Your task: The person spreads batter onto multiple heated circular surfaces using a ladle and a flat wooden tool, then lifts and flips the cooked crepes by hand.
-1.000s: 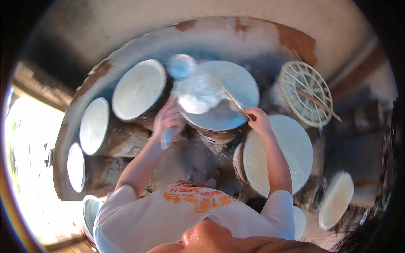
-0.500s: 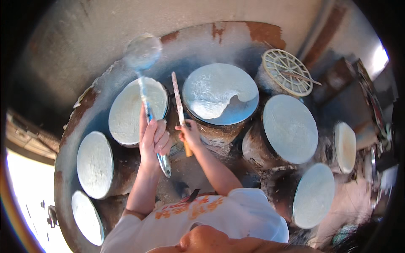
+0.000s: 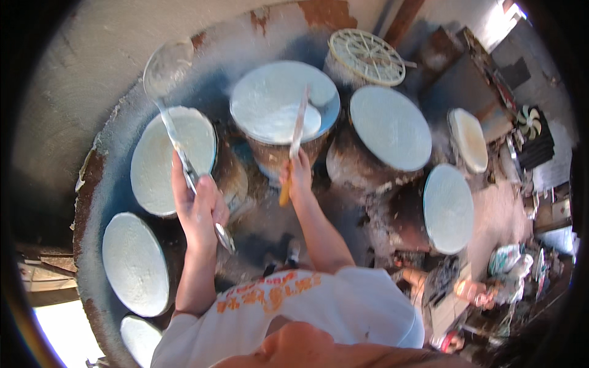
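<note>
My left hand (image 3: pixel 199 211) is wrapped round the metal handle of a large round ladle (image 3: pixel 170 69). The ladle's bowl is raised, in view above the left round griddle (image 3: pixel 172 165), which bears a whitish layer. In my right hand (image 3: pixel 298 178) is a long, narrow spatula (image 3: pixel 300 116) with a whitish-stained blade and a yellowish handle. Its tip is in front of the middle griddle (image 3: pixel 257 92); whether it touches the surface I cannot tell. A white layer covers much of that griddle, with a bluish-grey patch along its right side.
More white-topped griddles stand on rusty drums around me: a right one (image 3: pixel 392 126), a far-right one (image 3: pixel 449 208) and a lower-left one (image 3: pixel 136 264). A round spoked lid (image 3: pixel 366 56) rests at the back. A curved wall (image 3: pixel 92 165) borders the left. A fan (image 3: pixel 529 121) stands right.
The view has turned, so the griddles appear shifted left, those at right also higher. The spatula has come in front of the middle griddle, where the white layer's edge has changed shape.
</note>
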Tool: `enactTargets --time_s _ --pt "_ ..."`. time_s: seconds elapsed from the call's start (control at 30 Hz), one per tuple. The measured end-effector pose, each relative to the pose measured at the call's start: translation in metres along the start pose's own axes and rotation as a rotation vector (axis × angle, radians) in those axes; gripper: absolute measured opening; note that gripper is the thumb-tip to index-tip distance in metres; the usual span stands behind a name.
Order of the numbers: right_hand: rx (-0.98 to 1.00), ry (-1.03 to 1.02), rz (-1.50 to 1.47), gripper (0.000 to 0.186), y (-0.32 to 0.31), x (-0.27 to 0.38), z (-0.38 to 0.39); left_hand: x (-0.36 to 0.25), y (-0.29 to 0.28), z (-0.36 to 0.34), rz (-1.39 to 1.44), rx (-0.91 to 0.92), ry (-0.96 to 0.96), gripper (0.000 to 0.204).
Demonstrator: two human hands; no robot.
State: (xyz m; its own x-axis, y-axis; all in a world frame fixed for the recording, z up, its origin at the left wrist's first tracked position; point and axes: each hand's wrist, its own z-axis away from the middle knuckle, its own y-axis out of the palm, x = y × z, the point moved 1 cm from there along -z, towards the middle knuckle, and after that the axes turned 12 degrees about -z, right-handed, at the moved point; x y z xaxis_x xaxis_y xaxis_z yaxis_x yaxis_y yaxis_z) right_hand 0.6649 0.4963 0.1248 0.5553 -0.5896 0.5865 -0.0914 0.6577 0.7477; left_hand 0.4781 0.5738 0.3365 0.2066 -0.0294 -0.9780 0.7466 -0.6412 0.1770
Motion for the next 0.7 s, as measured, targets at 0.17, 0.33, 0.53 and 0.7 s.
enactTargets --time_s 0.17,0.33,0.53,0.7 --pt "0.124 0.281 0.354 0.038 -0.025 -0.014 0.049 -0.004 -0.009 0.0 -0.128 -0.011 0.021 0.059" --pt "-0.014 0.249 0.302 0.037 -0.081 0.068 0.015 0.013 0.009 -0.009 -0.137 -0.003 -0.026 0.058" --pt "-0.032 0.2 0.259 0.032 -0.06 0.128 -0.074 0.031 0.055 -0.031 -0.144 0.073 -0.029 0.058" --pt "0.445 -0.21 0.95 0.03 -0.1 0.09 -0.033 0.036 0.081 -0.069 -0.239 0.101 -0.036 0.057"
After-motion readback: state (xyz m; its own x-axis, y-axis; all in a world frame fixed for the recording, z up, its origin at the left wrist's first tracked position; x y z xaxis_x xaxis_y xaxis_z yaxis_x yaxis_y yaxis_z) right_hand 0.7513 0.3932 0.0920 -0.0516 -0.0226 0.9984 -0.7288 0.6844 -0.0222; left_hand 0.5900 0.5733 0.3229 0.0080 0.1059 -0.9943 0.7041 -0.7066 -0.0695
